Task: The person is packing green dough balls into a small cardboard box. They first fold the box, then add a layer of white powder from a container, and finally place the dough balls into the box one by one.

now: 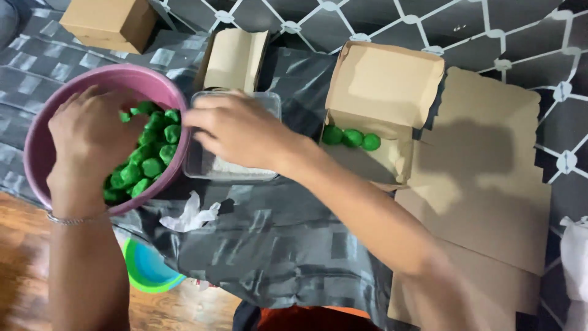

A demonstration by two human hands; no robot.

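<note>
A pink round bowl (pixel 43 141) at the left holds several green balls (pixel 147 156). My left hand (pixel 89 132) reaches down into the bowl, fingers bent among the balls; what it grips is hidden. My right hand (pixel 236 129) stretches across a clear plastic tub (pixel 211 168) with white powder in it, fingertips at the bowl's rim near the green balls. An open cardboard box (pixel 380 86) to the right holds three green balls (pixel 352 138) in a row.
Flat cardboard sheets (pixel 484 190) lie at the right. A closed cardboard box (pixel 110 24) and an open one (pixel 236 58) stand at the back. A crumpled white tissue (pixel 190 214) and a green-blue lid (pixel 147 270) lie in front on a grey checked cloth (pixel 275 245).
</note>
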